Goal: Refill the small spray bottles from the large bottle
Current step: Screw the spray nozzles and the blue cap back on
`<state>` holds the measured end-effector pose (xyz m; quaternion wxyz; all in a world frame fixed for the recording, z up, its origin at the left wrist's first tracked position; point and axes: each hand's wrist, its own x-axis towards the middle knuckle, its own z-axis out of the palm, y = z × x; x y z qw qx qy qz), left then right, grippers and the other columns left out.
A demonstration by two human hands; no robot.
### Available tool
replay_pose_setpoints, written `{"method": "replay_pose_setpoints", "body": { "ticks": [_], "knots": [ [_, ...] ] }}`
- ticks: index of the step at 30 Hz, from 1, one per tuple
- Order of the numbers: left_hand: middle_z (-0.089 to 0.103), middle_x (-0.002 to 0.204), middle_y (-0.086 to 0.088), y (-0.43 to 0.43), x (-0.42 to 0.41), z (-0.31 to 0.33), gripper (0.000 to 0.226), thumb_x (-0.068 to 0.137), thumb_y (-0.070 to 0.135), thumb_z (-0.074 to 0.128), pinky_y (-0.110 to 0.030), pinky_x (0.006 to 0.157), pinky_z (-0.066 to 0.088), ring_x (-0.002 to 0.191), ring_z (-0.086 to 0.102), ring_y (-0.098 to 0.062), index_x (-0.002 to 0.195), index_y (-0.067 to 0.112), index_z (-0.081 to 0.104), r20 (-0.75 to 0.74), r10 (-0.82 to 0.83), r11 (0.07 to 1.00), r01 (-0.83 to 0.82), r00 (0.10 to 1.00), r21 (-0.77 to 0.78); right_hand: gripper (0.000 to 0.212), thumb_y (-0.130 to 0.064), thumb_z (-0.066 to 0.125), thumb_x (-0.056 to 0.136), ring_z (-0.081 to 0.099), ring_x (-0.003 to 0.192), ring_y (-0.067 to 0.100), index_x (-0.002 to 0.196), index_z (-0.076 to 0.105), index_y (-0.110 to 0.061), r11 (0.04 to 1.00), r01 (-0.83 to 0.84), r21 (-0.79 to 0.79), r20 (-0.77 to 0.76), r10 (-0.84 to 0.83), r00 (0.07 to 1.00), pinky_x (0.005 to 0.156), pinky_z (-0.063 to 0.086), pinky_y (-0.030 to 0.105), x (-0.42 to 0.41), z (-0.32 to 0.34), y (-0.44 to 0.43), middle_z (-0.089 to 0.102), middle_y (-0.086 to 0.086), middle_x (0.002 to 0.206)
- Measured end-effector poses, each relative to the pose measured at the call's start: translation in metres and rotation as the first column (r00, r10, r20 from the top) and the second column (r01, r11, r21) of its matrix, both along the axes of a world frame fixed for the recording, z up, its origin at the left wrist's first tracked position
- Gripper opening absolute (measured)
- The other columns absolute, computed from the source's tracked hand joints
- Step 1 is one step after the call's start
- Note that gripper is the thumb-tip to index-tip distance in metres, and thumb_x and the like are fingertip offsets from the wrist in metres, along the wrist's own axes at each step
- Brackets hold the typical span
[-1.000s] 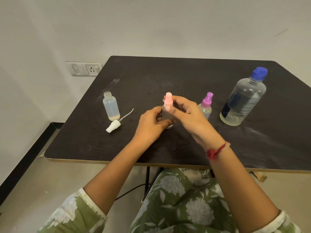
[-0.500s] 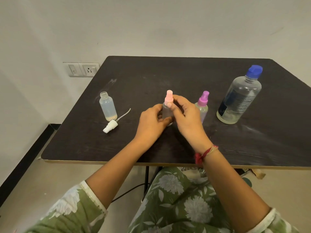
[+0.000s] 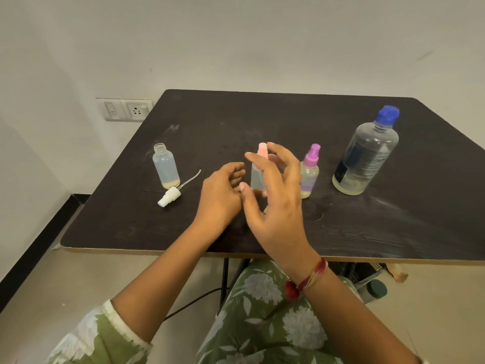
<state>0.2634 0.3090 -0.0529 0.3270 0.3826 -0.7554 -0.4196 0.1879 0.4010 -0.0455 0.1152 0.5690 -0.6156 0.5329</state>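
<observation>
Fingers (image 3: 280, 156) of the right hand (image 3: 273, 206) spread before the pink-capped spray bottle (image 3: 256, 178), gripping nothing — the left hand (image 3: 220, 198) lies loosely curled just beside it, empty.

Pink-capped bottle (image 3: 256, 181) upright on worktop (image 3: 288, 119); right grip (image 3: 275, 198) spread before it; left grip (image 3: 221, 197) loosely curled beside it.

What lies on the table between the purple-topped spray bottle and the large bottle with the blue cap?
Nothing: in the head view, only bare dark table separates the purple-topped spray bottle from the large bottle.
</observation>
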Motion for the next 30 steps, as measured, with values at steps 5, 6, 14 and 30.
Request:
{"method": "replay_pose_setpoints", "body": {
  "ticks": [5,6,14,30],
  "knots": [
    [0.063,0.104,0.011,0.017,0.047,-0.002,0.028,0.082,0.012,0.072,-0.016,0.081,0.053,0.097,0.060,0.001,0.106,0.023,0.060,-0.050,0.103,0.985,-0.109,0.993,-0.131,0.034,-0.008,0.062,0.086,0.047,0.115,0.013,0.120,0.059,-0.009,0.993,-0.122,-0.003,0.004,0.122,0.993,0.096,0.045,0.026,0.012,-0.006,-0.008,0.043,0.007,0.129],
    [0.060,0.101,0.011,0.019,0.056,-0.004,0.027,0.081,0.015,0.072,-0.021,0.080,0.053,0.095,0.058,-0.002,0.102,0.024,0.058,-0.016,0.136,0.969,-0.137,0.991,-0.205,0.033,-0.008,0.062,0.086,0.047,0.114,0.011,0.120,0.059,-0.009,0.990,-0.141,0.024,0.012,0.141,0.990,0.095,0.043,0.020,0.014,-0.007,-0.010,0.045,0.009,0.128],
    [0.056,0.118,0.003,-0.007,0.115,-0.013,0.050,0.079,0.043,0.072,-0.041,0.093,0.034,0.117,0.045,-0.023,0.120,0.024,0.052,0.269,0.510,0.835,-0.396,0.817,-0.382,0.032,-0.007,0.058,0.087,0.051,0.106,0.021,0.119,0.060,-0.013,0.888,-0.202,0.414,-0.204,0.306,0.930,0.089,0.043,0.027,0.037,-0.012,-0.050,0.055,0.003,0.116],
    [0.047,0.122,0.016,-0.024,0.133,-0.023,0.074,0.062,0.047,0.069,-0.034,0.100,0.041,0.118,0.041,-0.006,0.129,0.025,0.046,0.058,0.317,0.942,-0.306,0.947,-0.140,0.015,-0.012,0.064,0.082,0.059,0.081,0.026,0.096,0.066,-0.018,0.855,-0.028,0.518,-0.692,0.438,0.573,0.061,0.035,0.032,0.054,-0.015,-0.098,0.063,0.002,0.089]
  ]
}}
